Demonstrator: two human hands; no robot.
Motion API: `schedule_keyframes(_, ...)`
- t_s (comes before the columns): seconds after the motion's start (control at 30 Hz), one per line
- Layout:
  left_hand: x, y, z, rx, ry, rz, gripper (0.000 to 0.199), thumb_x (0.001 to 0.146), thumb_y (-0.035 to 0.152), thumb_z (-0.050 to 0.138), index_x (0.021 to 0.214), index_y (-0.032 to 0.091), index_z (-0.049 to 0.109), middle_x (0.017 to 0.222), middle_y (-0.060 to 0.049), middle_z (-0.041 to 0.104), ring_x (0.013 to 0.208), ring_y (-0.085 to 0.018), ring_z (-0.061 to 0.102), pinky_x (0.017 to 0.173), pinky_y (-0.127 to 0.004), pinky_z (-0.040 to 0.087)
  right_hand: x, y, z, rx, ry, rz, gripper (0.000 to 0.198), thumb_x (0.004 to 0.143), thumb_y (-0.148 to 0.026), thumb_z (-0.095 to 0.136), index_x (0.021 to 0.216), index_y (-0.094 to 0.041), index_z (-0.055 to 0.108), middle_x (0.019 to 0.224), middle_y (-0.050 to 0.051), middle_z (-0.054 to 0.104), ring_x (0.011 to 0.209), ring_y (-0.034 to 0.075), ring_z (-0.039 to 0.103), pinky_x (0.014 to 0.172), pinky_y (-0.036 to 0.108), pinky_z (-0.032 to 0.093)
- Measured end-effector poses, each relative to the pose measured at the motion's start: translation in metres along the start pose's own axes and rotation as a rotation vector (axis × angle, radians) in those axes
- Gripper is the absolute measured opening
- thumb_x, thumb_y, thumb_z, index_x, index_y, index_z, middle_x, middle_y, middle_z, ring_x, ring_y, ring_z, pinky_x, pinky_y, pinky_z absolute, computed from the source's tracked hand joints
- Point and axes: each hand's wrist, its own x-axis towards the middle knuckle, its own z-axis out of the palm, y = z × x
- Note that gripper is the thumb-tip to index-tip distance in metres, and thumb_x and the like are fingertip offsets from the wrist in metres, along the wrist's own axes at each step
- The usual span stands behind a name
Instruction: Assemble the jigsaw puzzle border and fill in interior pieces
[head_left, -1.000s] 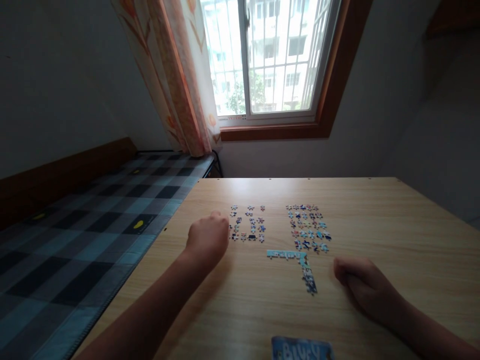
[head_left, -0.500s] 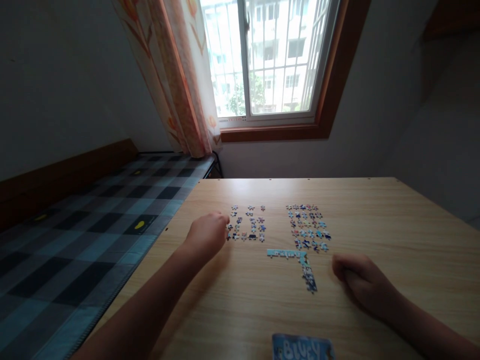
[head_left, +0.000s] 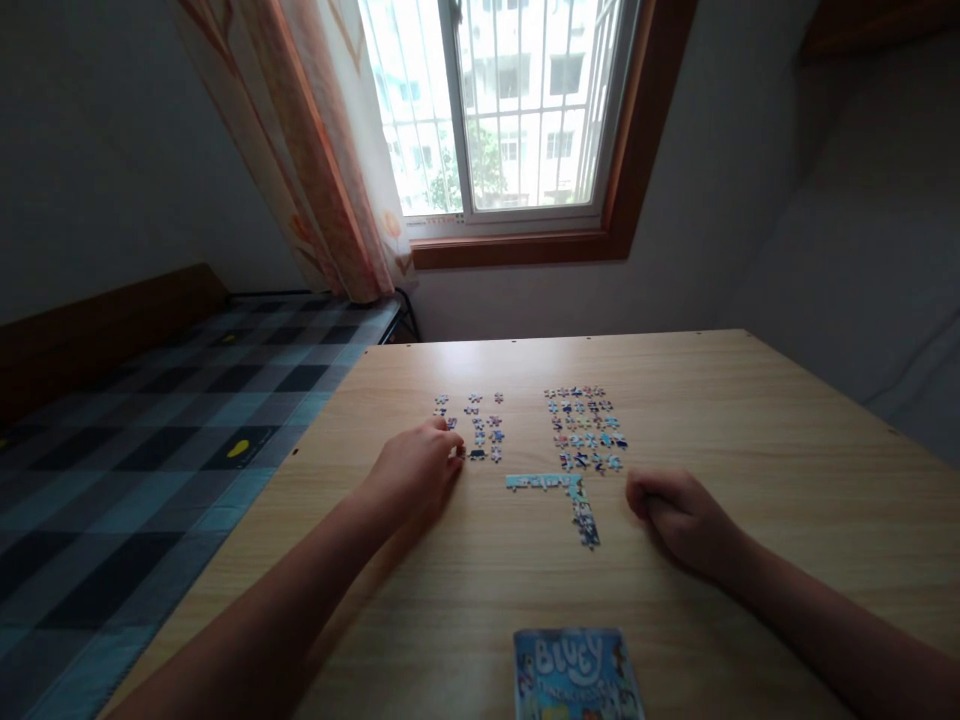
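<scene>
My left hand [head_left: 420, 462] reaches over the lower left edge of a loose group of jigsaw pieces [head_left: 496, 436]. Its fingers are bent and drawn together at the tips, and they hide some of the pieces; what is between them I cannot make out. My right hand [head_left: 679, 512] rests on the table as a closed fist, with nothing visible in it. Between the hands lies a joined corner of the jigsaw puzzle [head_left: 577, 488], a light blue strip with a darker arm running down towards me. A denser block of loose pieces [head_left: 585, 424] sits just beyond that corner.
A blue box marked "Bluey" [head_left: 576, 675] lies at the near edge of the view on the wooden table [head_left: 465, 600]. To the left stands a bed with a checked cover [head_left: 150, 450]. Behind the table are a window [head_left: 517, 120] and a curtain [head_left: 300, 150].
The view has tilted down and turned slightly right, showing more of the box. My left hand has moved rightward over the near left pieces, covering some. My right fist stays beside the puzzle.
</scene>
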Motion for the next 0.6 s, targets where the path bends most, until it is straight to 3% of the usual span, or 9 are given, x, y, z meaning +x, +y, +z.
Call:
schedule_keyframes(0.17, 0.006, -0.005, 0.002, -0.028, -0.011, 0.012, 0.021, 0.089, 0.029, 0.058, 0.098, 0.025, 0.077, 0.109, -0.007, 0.069, 0.086, -0.023, 0.066, 0.069, -0.031, 0.045, 0.001, 0.000, -0.002, 0.010, 0.004, -0.030, 0.015, 0.062, -0.012, 0.037, 0.055, -0.020, 0.048, 0.053, -0.002, 0.051, 0.053, 0.012, 0.045, 0.052, 0.024, 0.034)
schedule_keyframes(0.37, 0.013, -0.014, 0.000, -0.105, -0.055, 0.062, 0.023, 0.084, 0.035, 0.061, 0.098, 0.022, 0.074, 0.110, -0.008, 0.069, 0.094, -0.025, 0.064, 0.082, -0.033, 0.046, 0.004, -0.002, -0.004, 0.018, 0.002, -0.046, 0.017, 0.062, -0.010, 0.038, 0.054, -0.020, 0.049, 0.052, -0.003, 0.050, 0.053, 0.011, 0.044, 0.052, 0.024, 0.033)
schedule_keyframes(0.6, 0.017, -0.023, 0.001, -0.151, -0.064, 0.138, 0.019, 0.075, 0.037, 0.067, 0.086, 0.021, 0.070, 0.094, -0.006, 0.071, 0.085, -0.023, 0.062, 0.071, -0.031, 0.041, 0.006, -0.002, -0.005, 0.017, -0.015, -0.042, 0.019, 0.063, -0.009, 0.039, 0.056, -0.020, 0.053, 0.055, -0.002, 0.053, 0.055, 0.012, 0.047, 0.054, 0.025, 0.035)
